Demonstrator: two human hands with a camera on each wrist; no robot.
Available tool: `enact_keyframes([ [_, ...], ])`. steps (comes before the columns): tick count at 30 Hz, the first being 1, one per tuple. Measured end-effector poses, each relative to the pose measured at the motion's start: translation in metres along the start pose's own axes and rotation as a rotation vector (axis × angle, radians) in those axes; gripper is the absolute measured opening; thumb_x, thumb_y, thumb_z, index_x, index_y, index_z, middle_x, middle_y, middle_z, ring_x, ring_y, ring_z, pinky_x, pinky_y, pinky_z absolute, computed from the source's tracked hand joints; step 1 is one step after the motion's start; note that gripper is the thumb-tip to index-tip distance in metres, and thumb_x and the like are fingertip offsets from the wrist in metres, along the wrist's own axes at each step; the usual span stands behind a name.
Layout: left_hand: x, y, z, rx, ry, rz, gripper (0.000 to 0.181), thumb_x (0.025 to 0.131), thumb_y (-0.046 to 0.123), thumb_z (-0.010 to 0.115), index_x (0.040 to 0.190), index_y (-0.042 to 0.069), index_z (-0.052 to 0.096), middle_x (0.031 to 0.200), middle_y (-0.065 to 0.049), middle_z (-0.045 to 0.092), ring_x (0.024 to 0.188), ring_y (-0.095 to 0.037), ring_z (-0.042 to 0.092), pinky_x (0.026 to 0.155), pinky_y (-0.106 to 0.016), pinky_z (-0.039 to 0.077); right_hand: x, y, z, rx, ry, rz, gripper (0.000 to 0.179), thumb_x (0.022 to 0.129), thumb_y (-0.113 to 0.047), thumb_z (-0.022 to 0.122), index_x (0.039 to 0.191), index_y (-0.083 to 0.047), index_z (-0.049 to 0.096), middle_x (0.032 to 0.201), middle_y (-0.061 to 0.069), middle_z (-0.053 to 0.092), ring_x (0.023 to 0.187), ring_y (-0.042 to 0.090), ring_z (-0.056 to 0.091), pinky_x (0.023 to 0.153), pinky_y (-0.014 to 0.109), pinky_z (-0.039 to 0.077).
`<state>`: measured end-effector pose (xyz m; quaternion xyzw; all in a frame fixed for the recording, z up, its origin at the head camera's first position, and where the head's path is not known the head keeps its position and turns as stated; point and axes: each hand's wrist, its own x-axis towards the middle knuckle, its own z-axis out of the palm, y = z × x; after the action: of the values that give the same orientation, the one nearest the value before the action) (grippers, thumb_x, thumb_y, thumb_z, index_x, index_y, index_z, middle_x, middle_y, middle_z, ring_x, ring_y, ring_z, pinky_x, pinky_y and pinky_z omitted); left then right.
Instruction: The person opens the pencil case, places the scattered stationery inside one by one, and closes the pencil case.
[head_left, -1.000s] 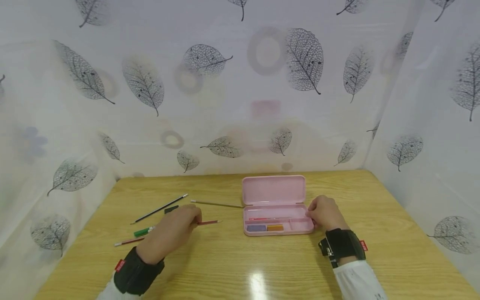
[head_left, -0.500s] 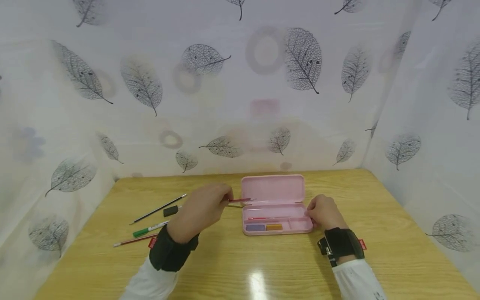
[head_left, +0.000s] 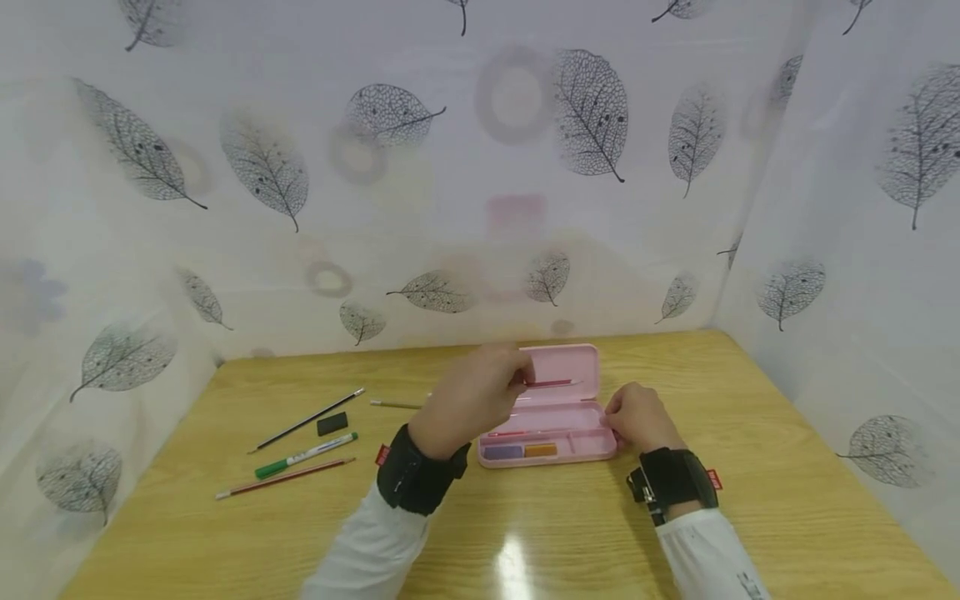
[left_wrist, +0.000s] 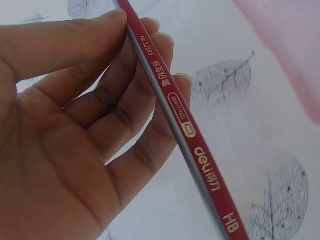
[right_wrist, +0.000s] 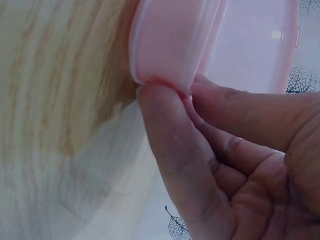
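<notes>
In the head view my left hand (head_left: 476,398) is over the left part of the pink pencil case (head_left: 585,450), in front of its raised lid (head_left: 570,362). It pinches a red pencil (head_left: 553,383) between thumb and fingertips; the left wrist view shows gold lettering with "HB" on the pencil (left_wrist: 182,127). My right hand (head_left: 643,418) grips the right end of the case. In the right wrist view, thumb and forefinger pinch the pink wall of the case (right_wrist: 167,45). Inside the case lie a thin red pencil (head_left: 517,432), a bluish block (head_left: 502,452) and an orange block (head_left: 540,450).
On the wooden table (head_left: 570,533), left of the case, lie a dark pencil (head_left: 307,420), a black eraser (head_left: 332,424), a green-capped white marker (head_left: 307,455) and a red-striped pencil (head_left: 285,478). A tan pencil (head_left: 395,405) lies partly behind my left hand. Leaf-print curtains (head_left: 420,192) surround the table.
My left hand has carried the red pencil right from among the loose pens to over the pencil case. My right hand has kept its hold on the case's end.
</notes>
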<state>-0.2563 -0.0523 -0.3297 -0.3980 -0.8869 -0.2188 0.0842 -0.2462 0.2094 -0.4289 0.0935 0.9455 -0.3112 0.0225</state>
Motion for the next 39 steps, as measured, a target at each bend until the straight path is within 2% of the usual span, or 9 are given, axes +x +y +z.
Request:
enact_keyframes([
  [4, 0.015, 0.009, 0.009, -0.018, -0.009, 0.015, 0.010, 0.095, 0.004, 0.070, 0.094, 0.014, 0.075, 0.092, 0.002, 0.068, 0.084, -0.013, 0.063, 0.074, -0.027, 0.054, 0.000, -0.001, 0.000, -0.001, -0.005, 0.016, 0.008, 0.092, -0.002, 0.072, 0.086, 0.004, 0.070, 0.071, 0.009, 0.064, 0.057, 0.018, 0.060, 0.053, 0.029, 0.048],
  [8, 0.030, 0.015, 0.017, -0.048, -0.007, 0.060, 0.007, 0.096, 0.006, 0.071, 0.097, 0.011, 0.075, 0.094, 0.001, 0.070, 0.086, -0.013, 0.063, 0.077, -0.026, 0.053, -0.001, -0.003, -0.001, -0.001, -0.003, 0.014, 0.010, 0.092, -0.002, 0.072, 0.083, 0.003, 0.070, 0.070, 0.009, 0.063, 0.058, 0.019, 0.059, 0.053, 0.030, 0.047],
  [11, 0.039, 0.015, 0.025, -0.070, -0.006, 0.077, 0.007, 0.096, 0.005, 0.070, 0.098, 0.010, 0.075, 0.093, 0.001, 0.070, 0.086, -0.012, 0.063, 0.079, -0.024, 0.053, -0.002, -0.003, -0.001, 0.002, 0.003, 0.001, 0.012, 0.091, -0.002, 0.073, 0.080, 0.002, 0.070, 0.068, 0.008, 0.062, 0.058, 0.019, 0.058, 0.053, 0.030, 0.046],
  [16, 0.050, 0.011, 0.041, -0.103, -0.018, 0.069, 0.011, 0.095, 0.001, 0.068, 0.096, 0.009, 0.076, 0.092, 0.002, 0.071, 0.085, -0.009, 0.064, 0.076, -0.019, 0.052, -0.001, -0.003, -0.001, 0.003, 0.008, -0.005, 0.012, 0.091, -0.001, 0.072, 0.079, 0.002, 0.070, 0.067, 0.007, 0.062, 0.058, 0.019, 0.057, 0.052, 0.030, 0.046],
  [30, 0.059, -0.006, 0.080, -0.108, -0.025, 0.038, 0.010, 0.092, 0.000, 0.071, 0.093, 0.008, 0.076, 0.088, 0.002, 0.071, 0.082, -0.007, 0.063, 0.073, -0.018, 0.051, 0.000, 0.000, 0.001, 0.006, 0.013, 0.008, 0.013, 0.090, -0.002, 0.074, 0.078, 0.000, 0.070, 0.066, 0.006, 0.062, 0.056, 0.017, 0.057, 0.051, 0.028, 0.044],
  [39, 0.058, -0.009, 0.093, -0.045, -0.057, -0.007, 0.016, 0.086, -0.006, 0.070, 0.090, 0.008, 0.077, 0.090, 0.002, 0.071, 0.085, -0.012, 0.067, 0.073, -0.022, 0.053, 0.000, -0.001, -0.002, -0.005, 0.007, -0.014, 0.009, 0.090, -0.002, 0.073, 0.083, 0.003, 0.071, 0.070, 0.007, 0.064, 0.058, 0.017, 0.059, 0.052, 0.028, 0.047],
])
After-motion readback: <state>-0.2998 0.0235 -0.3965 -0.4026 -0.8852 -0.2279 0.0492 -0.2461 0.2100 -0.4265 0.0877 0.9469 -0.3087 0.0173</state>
